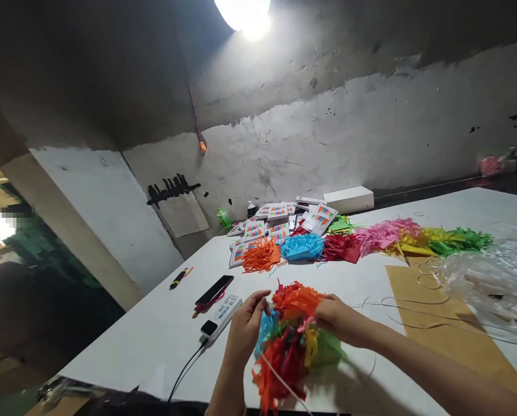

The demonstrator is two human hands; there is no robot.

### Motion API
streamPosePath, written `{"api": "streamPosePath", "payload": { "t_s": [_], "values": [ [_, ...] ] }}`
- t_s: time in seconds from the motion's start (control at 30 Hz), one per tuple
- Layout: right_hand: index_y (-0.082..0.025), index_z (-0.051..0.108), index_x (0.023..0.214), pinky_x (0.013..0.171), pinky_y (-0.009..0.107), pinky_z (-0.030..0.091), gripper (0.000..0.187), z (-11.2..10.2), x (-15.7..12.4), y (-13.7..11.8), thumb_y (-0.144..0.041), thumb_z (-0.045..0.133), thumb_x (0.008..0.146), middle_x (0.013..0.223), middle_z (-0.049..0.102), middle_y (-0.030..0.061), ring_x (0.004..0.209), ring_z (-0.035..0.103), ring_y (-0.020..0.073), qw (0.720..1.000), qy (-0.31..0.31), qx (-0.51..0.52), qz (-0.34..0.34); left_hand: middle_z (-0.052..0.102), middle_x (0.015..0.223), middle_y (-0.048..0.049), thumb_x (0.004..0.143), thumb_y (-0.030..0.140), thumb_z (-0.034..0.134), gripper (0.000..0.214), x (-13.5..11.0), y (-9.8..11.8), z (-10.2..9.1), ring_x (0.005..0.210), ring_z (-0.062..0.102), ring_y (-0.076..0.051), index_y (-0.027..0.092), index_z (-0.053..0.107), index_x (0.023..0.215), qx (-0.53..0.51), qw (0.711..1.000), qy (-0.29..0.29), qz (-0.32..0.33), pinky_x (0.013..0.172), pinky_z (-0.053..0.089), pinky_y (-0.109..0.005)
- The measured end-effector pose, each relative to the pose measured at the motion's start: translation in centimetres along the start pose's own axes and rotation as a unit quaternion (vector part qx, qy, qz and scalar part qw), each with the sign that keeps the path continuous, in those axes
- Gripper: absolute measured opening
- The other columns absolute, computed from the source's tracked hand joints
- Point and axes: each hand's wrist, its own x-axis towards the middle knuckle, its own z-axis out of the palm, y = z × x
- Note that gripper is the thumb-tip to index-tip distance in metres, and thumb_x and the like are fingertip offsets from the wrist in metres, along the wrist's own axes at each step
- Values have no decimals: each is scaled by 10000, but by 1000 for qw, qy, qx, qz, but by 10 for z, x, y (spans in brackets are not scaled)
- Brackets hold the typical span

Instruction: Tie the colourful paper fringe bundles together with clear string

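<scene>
Bundle: your two hands hold a bunch of fringed paper point(291, 335) just above the near edge of the table point(154, 335); orange, red, blue, yellow and green strips mix in it.
Left hand: your left hand point(246, 326) pinches the bunch's left side, fingers closed on the blue and orange strips, thumb on top.
Right hand: your right hand point(339, 319) grips the bunch from the right, fingers shut on the orange fringe at its top; the bunch lies between both hands and hangs below them.
String: a white string point(280, 375) runs down across the bunch's lower part.
Left of hands: a white device point(221, 317) with a black cable, then a phone point(214, 290), then a pen point(179, 278) farther left.
Far side: piles of fringe, orange point(261, 256), blue point(302, 247), red point(342, 247), pink point(382, 234), green point(458, 240), lie in a row; printed cards point(278, 222) and a white box point(349, 199) sit behind them.
Right: brown paper point(436, 312) and clear plastic point(493, 277).
</scene>
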Motion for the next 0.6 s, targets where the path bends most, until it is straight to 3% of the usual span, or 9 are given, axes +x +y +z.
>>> {"api": "streamPosePath", "payload": {
  "t_s": [0.07, 0.17, 0.3, 0.37, 0.47, 0.53, 0.6],
  "values": [
    [-198, 562, 798, 546, 270, 453, 400, -26, -9, 1, -503, 406, 1004, 608, 487, -80, 542, 512, 105, 993, 23, 89, 77, 608, 612, 15, 770, 375, 637, 223, 1, -5, -9, 625, 513, -182, 224, 734, 902, 47, 999, 21, 17, 634, 350, -304],
    [-222, 510, 871, 416, 227, 263, 422, -70, -24, -2, -569, 310, 1001, 540, 258, -126, 429, 281, 84, 964, 72, 187, 173, 587, 595, 18, 742, 315, 636, 117, -3, -6, -12, 626, 508, -193, 237, 718, 769, 79, 996, 12, 33, 653, 348, -320],
    [-203, 556, 802, 436, 236, 160, 400, -115, -48, -17, -593, 571, 888, 563, 284, -115, 482, 221, 67, 930, 104, 246, 252, 567, 619, 19, 803, 375, 624, 174, -19, 6, -3, 579, 463, -152, 219, 680, 751, 47, 998, -39, 35, 572, 340, -278],
    [-198, 571, 771, 439, 242, 146, 405, -126, -61, -27, -592, 633, 844, 554, 292, -113, 478, 210, 59, 913, 101, 280, 280, 515, 606, 34, 787, 420, 674, 230, -28, 15, 2, 539, 414, -109, 197, 661, 730, -72, 996, -51, 2, 511, 293, -233],
    [-191, 583, 742, 429, 241, 134, 382, -129, -74, -35, -550, 704, 796, 517, 308, -115, 459, 204, 51, 883, 81, 333, 321, 504, 601, 47, 687, 408, 793, 292, -31, 28, 15, 478, 346, -43, 161, 638, 674, -296, 951, -56, -68, 453, 227, -176],
    [-193, 565, 712, 413, 239, 110, 366, -129, -76, -34, -511, 738, 767, 496, 307, -120, 444, 183, 46, 860, 77, 365, 349, 544, 592, 40, 639, 376, 832, 300, -24, 33, 29, 447, 357, -30, 151, 635, 669, -352, 927, -64, -111, 420, 232, -155],
    [-219, 519, 726, 393, 234, 78, 373, -129, -73, -27, -531, 720, 756, 487, 245, -143, 433, 110, 46, 836, 103, 397, 365, 590, 603, 23, 616, 363, 847, 306, -15, 35, 47, 463, 444, -53, 154, 633, 683, -359, 920, -61, -144, 411, 303, -152]
  ]
}}
